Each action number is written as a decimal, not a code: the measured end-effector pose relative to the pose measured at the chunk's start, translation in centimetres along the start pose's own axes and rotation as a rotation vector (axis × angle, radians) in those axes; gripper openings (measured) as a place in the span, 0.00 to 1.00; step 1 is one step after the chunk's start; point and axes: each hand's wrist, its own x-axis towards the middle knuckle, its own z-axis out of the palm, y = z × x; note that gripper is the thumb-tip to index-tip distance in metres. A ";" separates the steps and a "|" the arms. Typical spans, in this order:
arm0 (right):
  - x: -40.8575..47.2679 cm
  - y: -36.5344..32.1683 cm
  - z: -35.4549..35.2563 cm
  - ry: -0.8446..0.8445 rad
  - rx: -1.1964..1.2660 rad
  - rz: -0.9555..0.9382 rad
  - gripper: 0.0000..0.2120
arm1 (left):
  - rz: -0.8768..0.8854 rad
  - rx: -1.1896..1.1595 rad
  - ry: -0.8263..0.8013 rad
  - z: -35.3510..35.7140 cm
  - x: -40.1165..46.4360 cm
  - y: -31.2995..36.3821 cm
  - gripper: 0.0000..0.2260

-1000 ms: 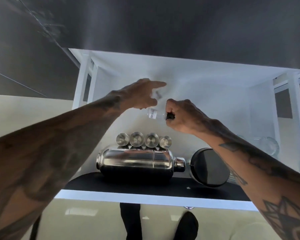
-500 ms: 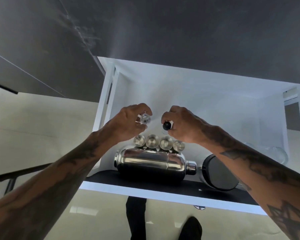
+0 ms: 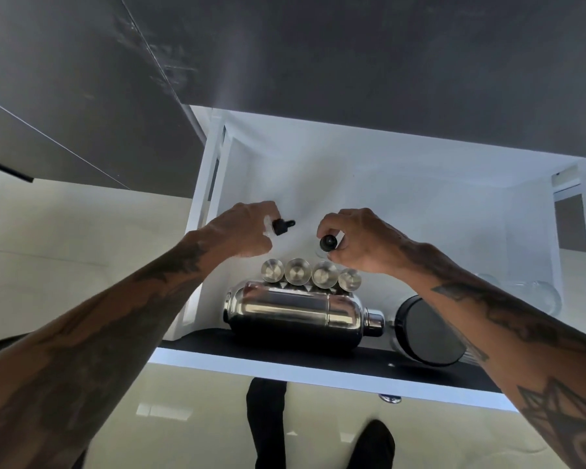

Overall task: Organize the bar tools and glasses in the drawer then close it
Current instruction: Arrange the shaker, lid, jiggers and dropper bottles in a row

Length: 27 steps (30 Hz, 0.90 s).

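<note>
1. The drawer stands open in the middle of the frame, with white walls and a black front strip running along its lower edge.
2. The left hand, left of centre, is closed around a small clear bottle; its black dropper cap pokes out to the right of the fingers.
3. The right hand, just right of centre, pinches a second dropper bottle between thumb and fingers, black cap facing the camera. Most of that bottle is hidden by the hand.
4. The two hands are apart, with a gap of white drawer floor between them.
5. Directly below the hands in the frame sits a row of four steel cups, side by side and touching, their round ends toward the camera.
6. Just below the cups a steel shaker lies on its side, cap pointing right, against the black strip.
7. To the right of the shaker, a round black lid leans tilted, partly behind the right forearm.
8. A clear glass shows at the right edge of the drawer, faint and partly hidden by the arm.
9. A dark counter fills the top of the frame; glossy cream floor lies along the bottom, with the person's dark shoes showing.
</note>
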 end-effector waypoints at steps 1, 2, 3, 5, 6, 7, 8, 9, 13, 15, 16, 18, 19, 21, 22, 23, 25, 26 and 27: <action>0.0 0.2 0.1 -0.010 0.013 0.003 0.15 | 0.022 -0.077 0.013 -0.1 0.0 -0.1 0.20; 0.0 0.4 0.1 -0.018 0.026 0.009 0.16 | 0.047 -0.137 0.022 -0.1 -0.1 -0.1 0.20; 0.0 0.6 0.2 -0.023 0.037 0.016 0.17 | 0.071 -0.193 0.020 0.0 -0.2 -0.1 0.20; 0.1 0.8 0.2 -0.027 0.056 0.026 0.18 | 0.101 -0.303 -0.013 0.4 -0.3 0.3 0.20; 0.2 0.9 0.2 -0.030 0.066 0.034 0.19 | 0.107 -0.343 -0.027 0.7 -0.2 0.4 0.20; 0.3 1.0 0.3 -0.035 0.076 0.041 0.19 | 0.111 -0.361 -0.030 0.8 -0.2 0.6 0.19; 0.3 1.1 0.3 -0.040 0.083 0.048 0.19 | 0.115 -0.363 -0.025 0.9 -0.1 0.8 0.19; 0.4 1.2 0.4 -0.043 0.086 0.053 0.20 | 0.120 -0.367 -0.023 0.9 -0.1 1.0 0.19; 0.4 1.4 0.0 -0.060 0.047 0.045 0.20 | 0.158 -0.407 -0.083 0.8 -0.2 1.6 0.19; 0.4 1.6 -0.1 -0.073 0.024 0.029 0.20 | 0.168 -0.414 -0.117 0.8 -0.3 2.0 0.19; 0.3 1.7 -0.2 -0.079 0.014 0.021 0.20 | 0.168 -0.408 -0.134 0.8 -0.4 2.3 0.19; 0.2 1.7 -0.1 -0.092 -0.003 0.001 0.20 | 0.166 -0.381 -0.165 0.8 -0.4 2.6 0.19; 0.2 1.7 -0.1 -0.098 -0.008 -0.010 0.20 | 0.165 -0.369 -0.176 0.8 -0.4 2.7 0.18; 0.1 1.7 -0.2 -0.107 -0.014 -0.016 0.19 | 0.165 -0.345 -0.188 0.7 -0.4 2.8 0.17; 0.1 1.8 -0.2 -0.109 -0.018 -0.012 0.19 | 0.160 -0.337 -0.193 0.7 -0.4 2.9 0.17; 0.1 1.8 -0.2 -0.110 -0.024 -0.006 0.19 | 0.153 -0.336 -0.196 0.8 -0.4 3.1 0.16; -0.1 2.0 -0.3 -0.116 -0.032 0.002 0.19 | 0.146 -0.326 -0.186 1.0 -0.4 3.4 0.14; -0.3 2.1 -0.3 -0.119 -0.034 0.003 0.19 | 0.147 -0.313 -0.181 1.2 -0.4 3.5 0.13; -0.5 2.2 -0.3 -0.121 -0.034 0.003 0.20 | 0.146 -0.301 -0.178 1.3 -0.4 3.6 0.13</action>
